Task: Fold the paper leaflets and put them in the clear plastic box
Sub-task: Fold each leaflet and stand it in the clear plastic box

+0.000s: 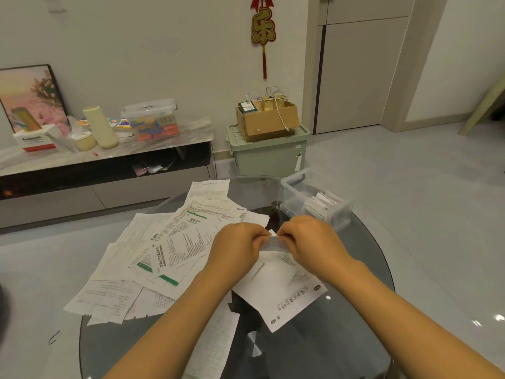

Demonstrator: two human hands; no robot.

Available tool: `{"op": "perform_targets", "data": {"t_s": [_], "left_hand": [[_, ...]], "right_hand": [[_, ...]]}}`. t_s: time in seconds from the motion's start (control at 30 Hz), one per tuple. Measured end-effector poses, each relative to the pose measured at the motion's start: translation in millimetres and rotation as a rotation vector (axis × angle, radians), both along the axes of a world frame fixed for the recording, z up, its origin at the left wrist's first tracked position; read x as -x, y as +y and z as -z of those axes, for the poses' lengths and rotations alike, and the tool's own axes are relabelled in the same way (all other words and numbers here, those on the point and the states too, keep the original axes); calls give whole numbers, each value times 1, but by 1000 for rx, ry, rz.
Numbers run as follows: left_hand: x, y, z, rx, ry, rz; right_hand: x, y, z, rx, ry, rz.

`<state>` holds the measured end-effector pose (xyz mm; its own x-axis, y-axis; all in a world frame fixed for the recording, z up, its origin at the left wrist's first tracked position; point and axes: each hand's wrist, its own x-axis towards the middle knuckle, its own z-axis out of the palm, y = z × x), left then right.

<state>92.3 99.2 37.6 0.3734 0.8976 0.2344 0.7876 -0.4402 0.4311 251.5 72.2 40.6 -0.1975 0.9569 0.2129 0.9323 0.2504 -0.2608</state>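
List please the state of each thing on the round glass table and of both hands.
White printed leaflet in the hands: far edge lifted, being folded.
Left hand: pinches the leaflet's far edge.
Right hand: pinches the same edge.
Pile of unfolded paper leaflets: flat, spread, overlapping.
Clear plastic box: open, no lid on it, folded leaflets inside.
Round glass table: holds all these.

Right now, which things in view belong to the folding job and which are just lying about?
Job: leaflet pinched at its far edge by left hand and right hand; leaflet pile; clear box holding folded leaflets.

Lying about: cardboard box, green bin, lidded tub, bottle, picture.
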Motion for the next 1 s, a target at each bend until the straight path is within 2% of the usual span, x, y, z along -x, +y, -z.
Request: {"op": "perform_targets", "data": {"t_s": [0.2, 0.5, 0.57, 0.63, 0.8, 0.9, 1.0], "left_hand": [[-46, 30, -21, -13, -75, 83], [-111, 75, -19, 2, -249, 97], [-123, 85, -14, -24, -168, 137], [-132, 94, -9, -64, 10, 237], [-153, 108, 2, -59, 252, 464], [-161, 115, 9, -121, 319, 499], [-162, 117, 11, -143, 286, 504]], "right_hand": [[-40, 15, -31, -10, -13, 131], [-100, 48, -40, -124, 105, 380], [-111, 56, -38, -173, 168, 445], [-117, 65, -34, -198, 201, 478], [-120, 81, -22, -161, 187, 507], [-124, 88, -17, -134, 135, 521], [-126, 91, -15, -111, 56, 522]]}}
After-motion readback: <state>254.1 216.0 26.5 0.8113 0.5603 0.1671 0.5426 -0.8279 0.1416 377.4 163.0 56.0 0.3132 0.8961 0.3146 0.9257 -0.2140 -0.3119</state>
